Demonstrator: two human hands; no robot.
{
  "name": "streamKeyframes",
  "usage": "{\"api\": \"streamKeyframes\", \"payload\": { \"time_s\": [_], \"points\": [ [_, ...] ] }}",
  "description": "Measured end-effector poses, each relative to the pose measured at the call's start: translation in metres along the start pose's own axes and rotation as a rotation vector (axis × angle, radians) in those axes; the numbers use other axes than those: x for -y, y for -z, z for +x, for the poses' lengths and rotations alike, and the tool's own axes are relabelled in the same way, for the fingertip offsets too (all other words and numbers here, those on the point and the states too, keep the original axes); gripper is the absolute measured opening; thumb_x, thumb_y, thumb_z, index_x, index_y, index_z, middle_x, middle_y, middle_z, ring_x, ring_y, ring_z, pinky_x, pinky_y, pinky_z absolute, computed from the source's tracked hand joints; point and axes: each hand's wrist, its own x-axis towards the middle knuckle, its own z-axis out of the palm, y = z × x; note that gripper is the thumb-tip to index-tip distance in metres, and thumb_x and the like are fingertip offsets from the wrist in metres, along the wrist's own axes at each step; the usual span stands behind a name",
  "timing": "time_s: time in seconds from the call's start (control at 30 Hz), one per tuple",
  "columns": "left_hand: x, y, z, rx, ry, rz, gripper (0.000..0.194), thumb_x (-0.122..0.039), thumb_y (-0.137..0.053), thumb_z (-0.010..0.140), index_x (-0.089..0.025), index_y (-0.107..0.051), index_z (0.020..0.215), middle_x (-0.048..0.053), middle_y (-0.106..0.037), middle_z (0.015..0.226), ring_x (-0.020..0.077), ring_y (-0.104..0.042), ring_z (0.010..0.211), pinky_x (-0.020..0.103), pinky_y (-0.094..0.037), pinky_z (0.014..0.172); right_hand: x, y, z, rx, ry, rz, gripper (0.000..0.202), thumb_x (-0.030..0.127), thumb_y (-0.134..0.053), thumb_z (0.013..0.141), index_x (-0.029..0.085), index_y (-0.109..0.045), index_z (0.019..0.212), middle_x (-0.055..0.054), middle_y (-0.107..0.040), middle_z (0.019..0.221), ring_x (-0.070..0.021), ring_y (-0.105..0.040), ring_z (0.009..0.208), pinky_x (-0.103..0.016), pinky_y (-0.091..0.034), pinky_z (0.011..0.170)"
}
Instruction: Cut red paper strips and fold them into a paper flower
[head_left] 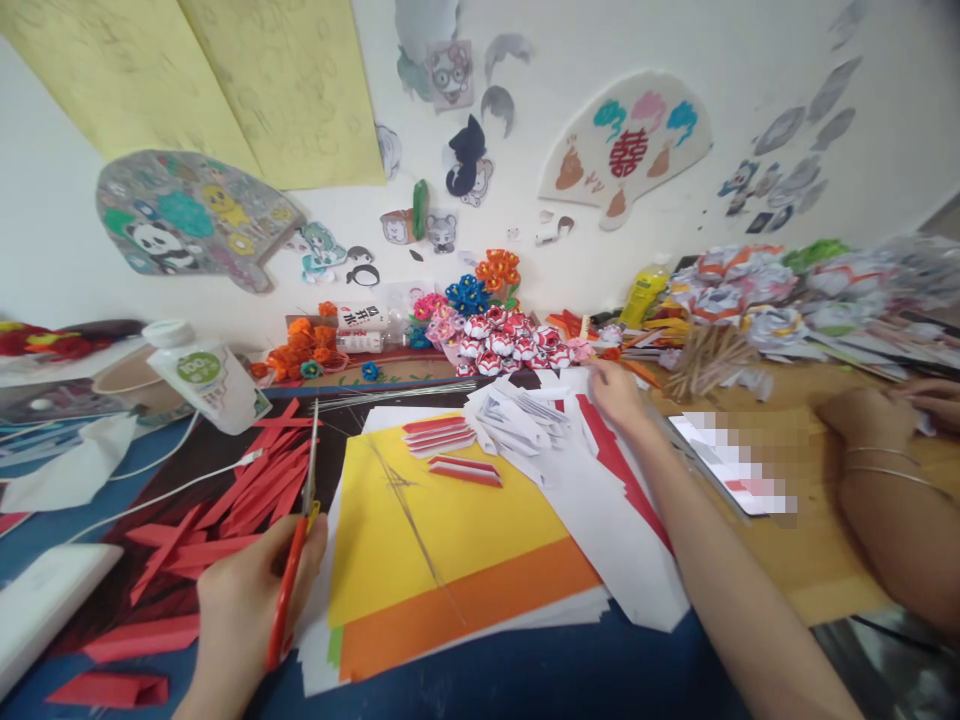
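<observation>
My left hand [259, 590] is closed round the orange handle of a pair of scissors [289, 590], blades pointing away from me. Red folded paper strips [255, 490] lie just beyond and left of it. My right hand [616, 395] reaches to the back of the table, by white paper pieces [517, 418] and a long white sheet [615, 540] with red paper along it; its fingertips are too small to make out. Between my hands, two small red-and-white folded stacks [439, 435] rest on yellow paper [450, 520], above orange paper [472, 610].
Paper and crocheted flowers [514, 345] stand along the wall. A white bottle [214, 380] and a cable are at the left. At the right are a phone [731, 465], wooden sticks [709, 365] and another person's hands [870, 415] and forearm.
</observation>
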Motion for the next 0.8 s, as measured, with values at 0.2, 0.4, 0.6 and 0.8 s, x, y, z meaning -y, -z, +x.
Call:
{"api": "streamKeyframes", "payload": {
  "time_s": [0.2,0.4,0.6,0.8],
  "points": [
    [-0.002,0.002,0.0,0.043,-0.012,-0.009,0.034,-0.045,-0.049,0.086,-0.019,-0.06,0.066,-0.003,-0.058,0.048,0.0107,-0.056,0.046,0.021,-0.036,0.052,-0.005,0.001,0.001,-0.024,-0.14,-0.053,0.044,0.019,-0.043,0.088,0.013,-0.07,0.123,-0.015,-0.069,0.125,-0.0267,-0.062,0.117,-0.042,-0.042,0.107],
    [-0.002,0.002,0.0,0.018,-0.04,-0.07,0.031,-0.04,-0.05,0.086,-0.018,-0.061,0.066,-0.004,-0.056,0.048,0.0093,-0.053,0.046,0.019,-0.037,0.054,-0.005,0.002,0.0,-0.027,-0.229,-0.056,0.038,0.02,-0.051,0.082,0.016,-0.074,0.113,-0.013,-0.074,0.11,-0.0262,-0.067,0.102,-0.042,-0.049,0.096],
    [0.003,-0.003,0.003,-0.022,-0.046,-0.09,0.032,-0.04,-0.054,0.084,-0.017,-0.061,0.062,-0.003,-0.051,0.046,0.0082,-0.048,0.043,0.019,-0.033,0.051,0.022,0.029,0.001,-0.123,-0.101,-0.039,0.038,0.01,-0.053,0.075,0.012,-0.074,0.106,-0.015,-0.073,0.106,-0.0288,-0.064,0.106,-0.047,-0.045,0.102],
    [0.005,-0.003,0.005,-0.088,0.084,-0.173,0.035,-0.043,-0.052,0.086,-0.017,-0.066,0.067,-0.001,-0.058,0.049,0.012,-0.054,0.048,0.021,-0.038,0.055,0.145,0.05,-0.027,-0.128,0.33,0.246,0.033,0.024,-0.048,0.09,0.023,-0.07,0.115,-0.009,-0.07,0.117,-0.0243,-0.066,0.103,-0.041,-0.051,0.093]
  ]
}}
